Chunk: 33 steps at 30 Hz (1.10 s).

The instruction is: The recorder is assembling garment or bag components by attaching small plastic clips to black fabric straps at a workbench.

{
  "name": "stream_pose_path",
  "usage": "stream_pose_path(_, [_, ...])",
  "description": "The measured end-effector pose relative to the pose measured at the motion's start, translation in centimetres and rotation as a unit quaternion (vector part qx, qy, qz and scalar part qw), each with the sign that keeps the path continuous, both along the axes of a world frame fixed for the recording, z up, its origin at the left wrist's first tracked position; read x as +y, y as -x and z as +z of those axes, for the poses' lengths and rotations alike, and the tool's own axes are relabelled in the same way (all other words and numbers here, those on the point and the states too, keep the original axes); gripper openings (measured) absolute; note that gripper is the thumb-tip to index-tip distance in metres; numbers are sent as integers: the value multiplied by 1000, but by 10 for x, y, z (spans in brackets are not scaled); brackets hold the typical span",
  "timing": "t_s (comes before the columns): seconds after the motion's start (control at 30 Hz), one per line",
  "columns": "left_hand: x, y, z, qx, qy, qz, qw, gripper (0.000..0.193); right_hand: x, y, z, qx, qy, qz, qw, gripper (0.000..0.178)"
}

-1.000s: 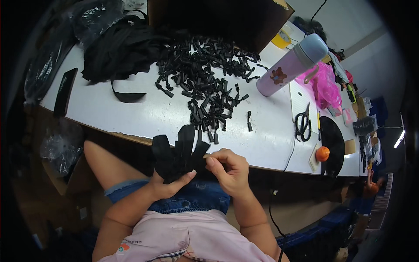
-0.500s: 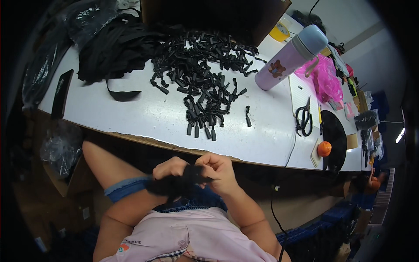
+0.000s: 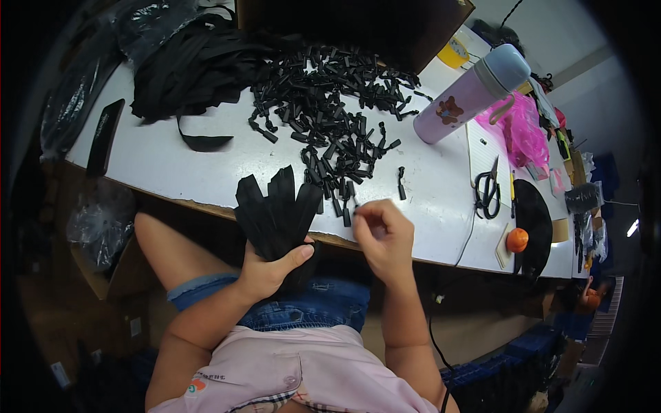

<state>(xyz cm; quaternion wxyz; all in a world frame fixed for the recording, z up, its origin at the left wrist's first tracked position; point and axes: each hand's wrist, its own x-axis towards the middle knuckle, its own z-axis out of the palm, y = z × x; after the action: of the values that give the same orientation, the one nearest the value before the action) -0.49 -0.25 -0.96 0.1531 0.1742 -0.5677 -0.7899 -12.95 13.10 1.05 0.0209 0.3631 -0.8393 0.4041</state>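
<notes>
My left hand (image 3: 270, 270) is closed round a fanned bundle of black webbing strips (image 3: 275, 215), held upright over the table's front edge. At the near end of a pile of small black zipper pulls (image 3: 323, 117), my right hand (image 3: 385, 237) is closed in a pinch. A zipper pull (image 3: 352, 190) lies with its thin end at these fingertips. One single zipper pull (image 3: 401, 184) rests apart, to the right of the pile.
Black strips (image 3: 186, 79) are heaped at the back left, beside a dark flat case (image 3: 105, 138). A lilac bottle (image 3: 461, 100) stands right of the pile. Scissors (image 3: 487, 193) and an orange fruit (image 3: 517, 240) lie further right. A large box (image 3: 358, 27) stands behind.
Both hands were together over my lap with the black strips. The left has raised the bundle to the table edge; the right has moved right and forward to the pile.
</notes>
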Motion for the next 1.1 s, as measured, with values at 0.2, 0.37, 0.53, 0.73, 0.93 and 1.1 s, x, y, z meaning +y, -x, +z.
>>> stream_pose_path(0.2, [7,1,5,34,10,-19,999,19,-7,-42,-17,-267,296,124,909,12])
stream_pose_path(0.37, [7,-1,6,45,68,-17,997,19,-6,-39,-15,-84,226,153,958,14])
stream_pose_path(0.53, [7,-8,-3,40,124,-39,991,18,-8,-47,-19,-238,306,124,913,13])
stream_pose_path(0.73, [9,-9,4,60,109,-34,992,19,-10,-59,-20,-290,316,81,900,11])
stream_pose_path(0.93, [9,-9,8,52,153,16,987,20,-14,-62,-20,-252,309,76,914,11])
stream_pose_path(1.1, [10,-7,7,52,121,20,991,19,-16,-59,-23,-178,297,75,935,11])
